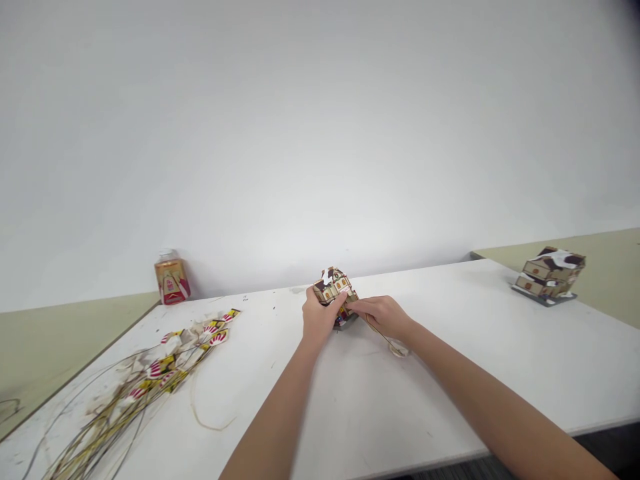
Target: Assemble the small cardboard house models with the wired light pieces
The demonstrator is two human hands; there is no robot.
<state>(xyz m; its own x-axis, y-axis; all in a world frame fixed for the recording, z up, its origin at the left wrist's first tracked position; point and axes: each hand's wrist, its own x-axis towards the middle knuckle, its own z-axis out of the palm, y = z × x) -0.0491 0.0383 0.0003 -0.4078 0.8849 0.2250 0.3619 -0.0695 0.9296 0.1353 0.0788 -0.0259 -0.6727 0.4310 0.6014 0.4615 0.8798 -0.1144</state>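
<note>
A small model house (334,283) with cream walls, a brown roof and white snow-like patches stands tilted near the middle of the table. My left hand (320,315) is wrapped round its left side, the thumb across the front. At the lower right of the house, my right hand (383,315) pinches a thin tan cord (373,325), its fingertips touching the front wall. That cord runs down to a small whitish piece (399,349) lying on the table beneath my right wrist. The cord's far end is hidden by my fingers.
On the left lies a bundle of cords (107,427) with red, white and yellow tags (161,367). A bottle (172,279) with an orange and red label stands by the wall. Another model house (550,277) sits at the right of the white table (475,373).
</note>
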